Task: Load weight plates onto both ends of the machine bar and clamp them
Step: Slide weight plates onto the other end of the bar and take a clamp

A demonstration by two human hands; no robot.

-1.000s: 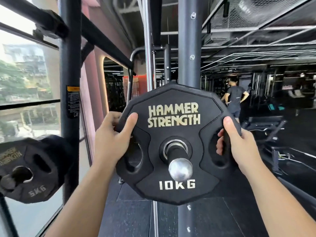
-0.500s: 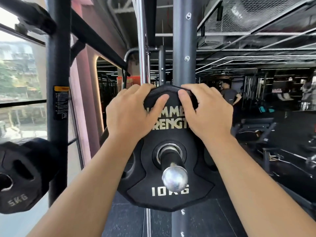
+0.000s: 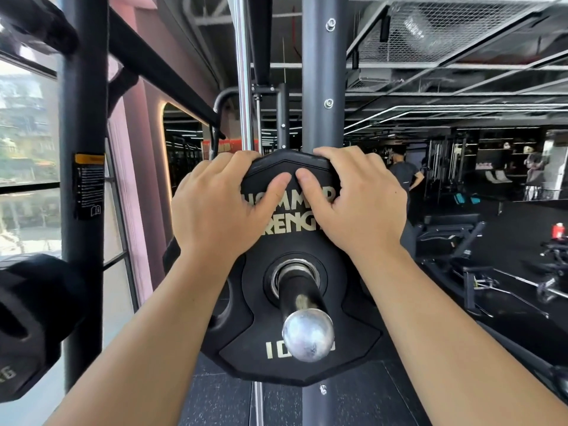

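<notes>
Left hand (image 3: pixel 221 207) and right hand (image 3: pixel 359 204) are gripping the plate (image 3: pixel 246 342) by its top edge, above the bar (image 3: pixel 299 293), thumbs nearly meeting on its face. The bar is pointing straight at the person, both hands equally near. One plate is riding the bar; one spare plate (image 3: pixel 27 318) is hanging left of it.

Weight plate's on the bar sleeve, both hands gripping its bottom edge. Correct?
Not quite. The weight plate is on the bar sleeve, but the left hand and right hand grip its top edge, not the bottom. Their fingers curl over the rim and the thumbs press on the front face. The head view shows it.
</notes>
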